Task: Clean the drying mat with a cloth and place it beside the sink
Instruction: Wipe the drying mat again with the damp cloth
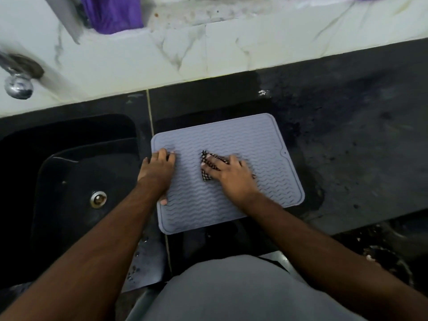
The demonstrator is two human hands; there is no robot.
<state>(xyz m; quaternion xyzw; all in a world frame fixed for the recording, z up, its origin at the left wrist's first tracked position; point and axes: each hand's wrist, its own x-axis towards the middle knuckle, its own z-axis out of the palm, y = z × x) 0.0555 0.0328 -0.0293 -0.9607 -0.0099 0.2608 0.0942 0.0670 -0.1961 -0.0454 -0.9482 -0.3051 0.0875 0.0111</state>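
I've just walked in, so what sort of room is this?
Most likely a home kitchen: a black sink sunk into a dark counter, a tap above, and a ridged drying mat beside it.

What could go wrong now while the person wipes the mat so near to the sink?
The grey ribbed silicone mat overhangs the dark counter's front edge, so wiping may push it off. The left hand presses only its sink-side edge. The small checkered cloth under the right hand could bunch up.

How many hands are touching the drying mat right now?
2: the left hand presses the drying mat at its sink-side edge; the right hand presses the checked cloth mid-mat.
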